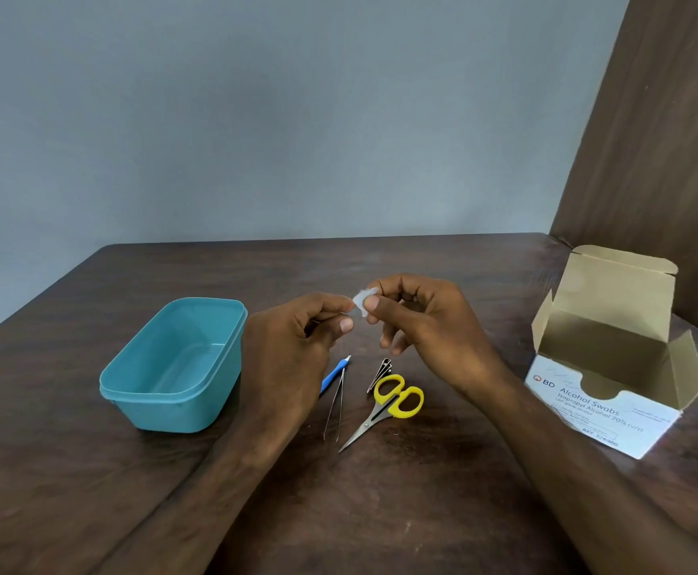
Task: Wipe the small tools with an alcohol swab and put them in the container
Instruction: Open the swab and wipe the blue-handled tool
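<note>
Two bare hands meet above the middle of a dark brown wood-grain table (pixel 380 512); behind it stands a plain grey-blue wall (pixel 256 118), and a brown wood-grain panel (pixel 662 159) rises at the right. The right hand (pixel 418 325) pinches a small white alcohol swab (pixel 363 300) between thumb and forefinger; the left hand (pixel 297 346) is closed in a narrow pinch just beside the swab, on something thin and pale that may be a small tool, though it is too hidden to tell. Below the hands, on the table, lie a blue-handled pointed tool (pixel 333 375), partly covered by the left hand; thin steel tweezers (pixel 335 408); small yellow-handled scissors (pixel 384 406) with blades pointing toward the camera; and a folded metal nail clipper (pixel 380 373) touching the scissors' handle. A teal rectangular plastic container (pixel 173 367), lidless and holding nothing visible, sits to the left of the left hand; an open white cardboard box (pixel 608 367) printed "Alcohol Swabs" stands well apart at the right.
</note>
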### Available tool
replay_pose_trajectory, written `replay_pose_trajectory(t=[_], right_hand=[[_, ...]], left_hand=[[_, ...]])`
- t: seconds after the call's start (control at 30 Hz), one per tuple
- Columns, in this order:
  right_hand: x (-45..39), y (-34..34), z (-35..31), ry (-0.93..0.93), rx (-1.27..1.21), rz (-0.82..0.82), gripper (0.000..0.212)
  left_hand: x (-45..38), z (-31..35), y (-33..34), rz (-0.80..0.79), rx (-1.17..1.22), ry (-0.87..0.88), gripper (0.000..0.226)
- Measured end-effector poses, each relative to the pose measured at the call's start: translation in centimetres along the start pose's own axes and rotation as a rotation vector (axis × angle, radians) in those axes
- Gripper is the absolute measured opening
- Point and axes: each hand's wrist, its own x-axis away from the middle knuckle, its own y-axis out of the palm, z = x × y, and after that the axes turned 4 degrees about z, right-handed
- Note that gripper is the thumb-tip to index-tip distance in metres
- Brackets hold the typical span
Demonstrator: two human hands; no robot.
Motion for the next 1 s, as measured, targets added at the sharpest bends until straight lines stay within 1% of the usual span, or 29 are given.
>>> replay_pose_trajectory(t=[0.1,0.23,0.3,0.43,0.57,0.73,0.87,0.93,1.0], right_hand=[[0.1,0.2,-0.1,0.017,-0.052,-0.01,0.009],[0.1,0.2,-0.2,-0.008,0.035,0.004,0.01],[0.2,0.1,-0.4,0.01,0.011,-0.005,0.007],[0.4,0.1,-0.9,0.091,-0.1,-0.04,0.019],[0.5,0.2,-0.9,0.102,-0.113,0.019,0.012],[0.3,-0.2,-1.0,0.138,-0.209,0.105,0.011],[0.1,-0.3,-0.7,0.137,-0.285,0.193,0.016],[0.0,-0.6,-0.6,0.128,-0.314,0.242,0.014],[-0.1,-0.8,-0.4,0.136,-0.31,0.256,0.013]], left_hand=[[0.0,0.1,0.0,0.006,0.001,0.007,0.017],[0.0,0.0,-0.1,0.007,-0.013,0.005,0.016],[0.0,0.1,-0.1,0.004,-0.034,-0.002,0.016],[0.0,0.2,-0.2,-0.001,-0.043,-0.044,0.014],[0.2,0.5,-0.2,-0.05,-0.061,-0.052,0.013],[-0.1,0.4,0.1,-0.141,0.031,-0.213,0.028],[-0.1,0.4,-0.1,-0.151,0.21,-0.35,0.023],[-0.1,0.6,-0.3,-0.132,0.341,-0.437,0.021],[-0.2,0.9,-0.5,-0.106,0.488,-0.535,0.019]])
